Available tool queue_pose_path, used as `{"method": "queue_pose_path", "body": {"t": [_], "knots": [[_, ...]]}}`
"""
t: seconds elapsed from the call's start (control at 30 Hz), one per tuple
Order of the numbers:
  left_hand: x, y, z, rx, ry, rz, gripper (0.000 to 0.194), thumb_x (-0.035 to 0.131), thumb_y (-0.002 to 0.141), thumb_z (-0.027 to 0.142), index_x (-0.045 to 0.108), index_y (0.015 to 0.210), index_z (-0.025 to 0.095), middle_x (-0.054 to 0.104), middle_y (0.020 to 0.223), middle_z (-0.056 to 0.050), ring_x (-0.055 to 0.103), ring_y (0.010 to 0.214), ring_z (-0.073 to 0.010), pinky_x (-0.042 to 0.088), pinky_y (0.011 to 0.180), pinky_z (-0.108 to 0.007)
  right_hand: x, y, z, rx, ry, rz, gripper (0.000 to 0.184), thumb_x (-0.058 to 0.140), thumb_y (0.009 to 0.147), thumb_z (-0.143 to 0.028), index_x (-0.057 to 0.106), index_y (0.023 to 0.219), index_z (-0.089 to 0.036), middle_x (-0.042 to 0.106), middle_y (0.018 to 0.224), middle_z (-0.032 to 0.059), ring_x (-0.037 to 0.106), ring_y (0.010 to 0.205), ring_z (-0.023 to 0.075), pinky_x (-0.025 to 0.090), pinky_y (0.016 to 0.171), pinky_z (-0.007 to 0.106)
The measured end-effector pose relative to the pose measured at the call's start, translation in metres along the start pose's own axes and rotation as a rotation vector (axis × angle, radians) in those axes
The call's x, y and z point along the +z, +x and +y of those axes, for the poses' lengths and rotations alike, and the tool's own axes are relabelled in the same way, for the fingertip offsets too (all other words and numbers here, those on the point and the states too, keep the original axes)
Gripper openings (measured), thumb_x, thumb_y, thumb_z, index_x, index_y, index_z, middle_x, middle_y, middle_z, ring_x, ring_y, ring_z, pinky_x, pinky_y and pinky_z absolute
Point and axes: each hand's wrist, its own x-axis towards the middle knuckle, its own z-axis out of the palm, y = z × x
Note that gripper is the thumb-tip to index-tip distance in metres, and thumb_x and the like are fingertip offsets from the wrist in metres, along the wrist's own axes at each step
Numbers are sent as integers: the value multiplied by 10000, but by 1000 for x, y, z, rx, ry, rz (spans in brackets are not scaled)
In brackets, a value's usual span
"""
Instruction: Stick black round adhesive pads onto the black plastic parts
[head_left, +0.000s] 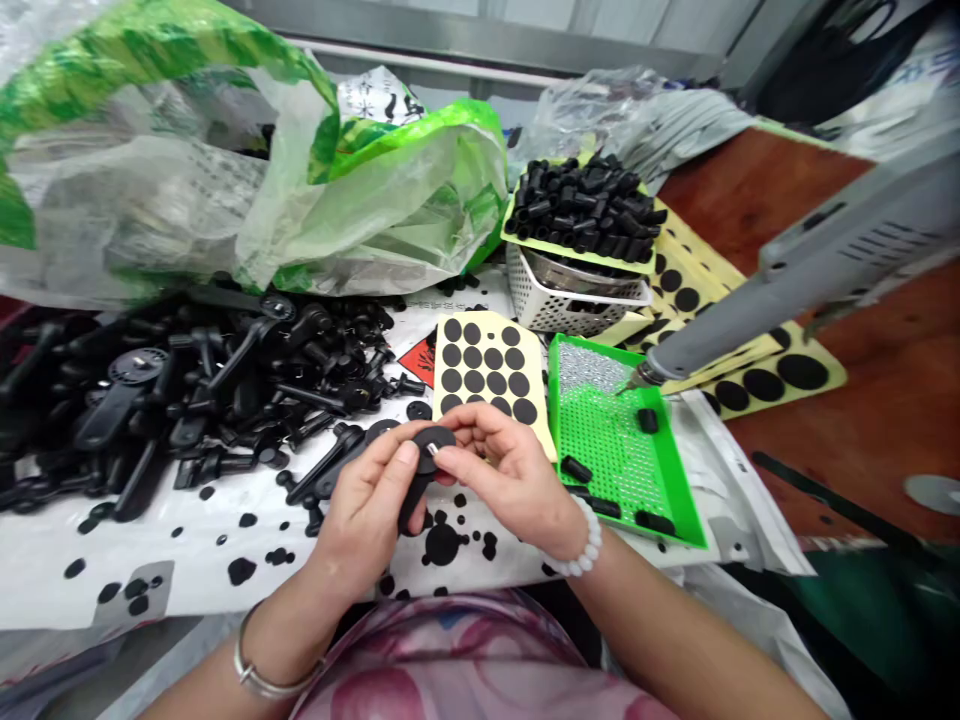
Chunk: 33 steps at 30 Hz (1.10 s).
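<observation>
Left hand (367,495): gripping black part (417,488)
Right hand (514,485): pinching its disc (435,437), perhaps pressing; contact half-hidden
Next: needs steady hold

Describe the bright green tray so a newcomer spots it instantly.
From the big grey power tool slanting in at right, follow its thin tip to the bright green tray. It lies right of the cream sheet of black discs and nearer than the white basket. Unlike both, it holds many small silvery pieces.

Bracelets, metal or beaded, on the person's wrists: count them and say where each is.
2: a silver metal bangle on the left wrist and a white, round-beaded bracelet on the right wrist.
</observation>
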Motion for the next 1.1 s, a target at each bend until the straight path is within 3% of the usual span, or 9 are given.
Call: {"method": "queue_pose_path", "body": {"t": [0.13,0.23,0.33,0.4,0.5,0.57,0.67,0.9,1.1], "knots": [[-4,-11,-4,73,26,-64,359,490,909,428,578,1147,175,658,751,-11,487,462,-71,410,425,-186,-4,-8,6,-5,118,-88,150,643,817,-292,646,932,-195,643,719,-9,600,615,86,504,580,208],[-21,-22,-4,149,159,-84,344,454,934,392,563,1201,204,681,829,-26,519,522,-92,441,465,-200,-9,-11,12,-58,132,-85,208,517,913,-336,665,934,-193,642,703,3,584,600,83,486,592,217],[-49,-25,-2,246,430,163,371,430,945,376,529,1263,213,694,913,-44,598,662,-139,506,612,-253,-12,-12,18,-93,37,-3,220,494,927,-344,655,933,-194,642,728,10,576,598,90,476,591,232],[-67,-21,-2,301,719,302,414,438,933,399,516,1288,202,672,1064,-81,630,897,-202,506,816,-336,-11,-13,19,-96,-79,43,181,525,909,-329,639,924,-189,636,723,8,569,593,96,476,582,238],[-84,-15,-8,345,1129,154,650,537,852,498,396,1394,168,575,1272,-152,538,1159,-306,435,967,-455,-5,-16,21,-165,-330,41,159,553,883,-288,619,963,-168,644,767,34,581,644,121,488,605,257],[-85,-15,-13,380,1310,43,923,657,747,525,236,1468,130,520,1319,-204,517,1180,-349,448,950,-482,2,-20,23,-299,-549,-36,197,575,864,-267,608,1014,-144,652,828,66,588,691,145,490,640,284],[-78,-15,-17,388,1496,41,1101,750,669,426,108,1494,83,506,1285,-256,562,1102,-381,487,880,-478,14,-26,29,-418,-852,-196,184,566,866,-256,608,995,-131,660,831,87,600,718,179,473,660,313],[-64,1,-5,297,1591,-10,805,624,729,244,296,1462,173,590,1047,-140,641,909,-327,520,777,-431,26,-30,45,-308,-1042,-282,107,533,878,-237,584,930,-158,649,774,56,599,685,173,446,631,278],[-78,4,-10,321,1390,35,724,600,726,222,367,1411,218,592,1163,-109,626,997,-292,511,835,-400,21,-28,51,-394,-963,-278,160,496,904,-248,600,981,-155,654,802,66,607,707,173,460,643,275]]}}
